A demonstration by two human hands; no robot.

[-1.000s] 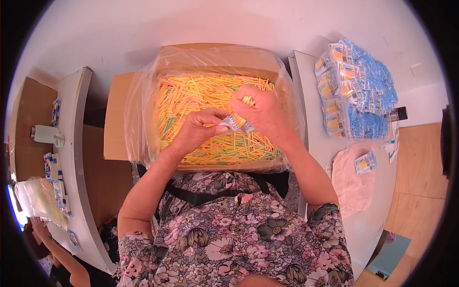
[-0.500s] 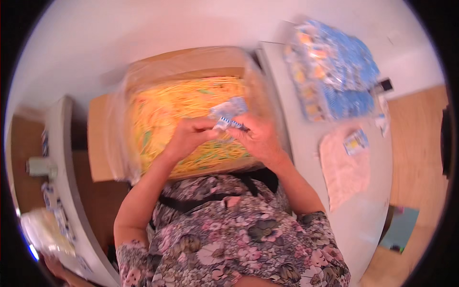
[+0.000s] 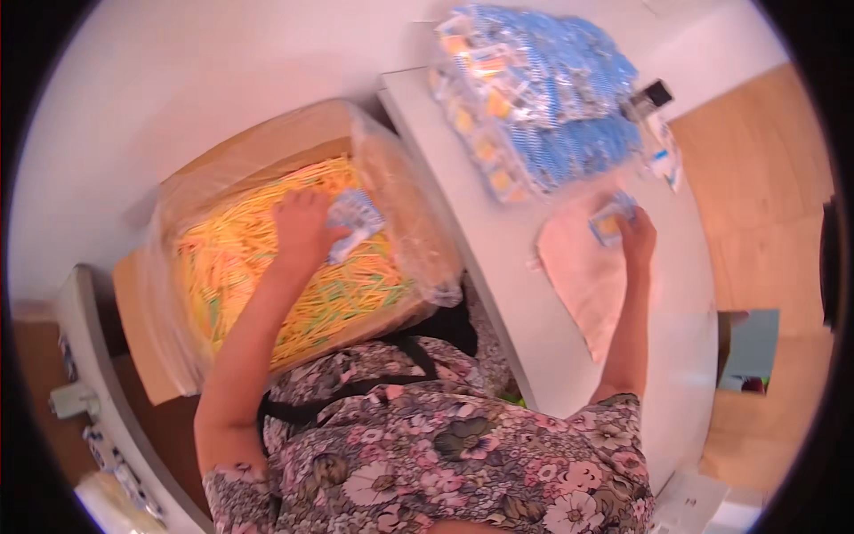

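My left hand (image 3: 304, 230) reaches down into a cardboard box (image 3: 142, 311) over a heap of thin yellow sticks (image 3: 240, 258), some of them green or orange. Its fingers and thumb are apart; the fingertips are partly lost among the sticks. A blue-and-white packet (image 3: 358, 218) lies on the sticks just right of my thumb. Over the table on the right, my right hand (image 3: 639, 238) pinches a small clear packet (image 3: 608, 222) with blue and yellow print, at the upper part of a pink cloth (image 3: 583, 276). Blur hides whether another packet lies under it.
Clear plastic lining (image 3: 405, 205) hangs over the box's rim. A big clear bag of blue-striped packets (image 3: 543, 98) sits on the white table (image 3: 498, 267) at the far end, with a small black object (image 3: 656, 93) beside it. Another table edge (image 3: 98, 329) runs along the left.
My hands have parted from the small packet they held together over the box. The right has swung to the cloth; the left has gone down to the sticks. The view has turned right.
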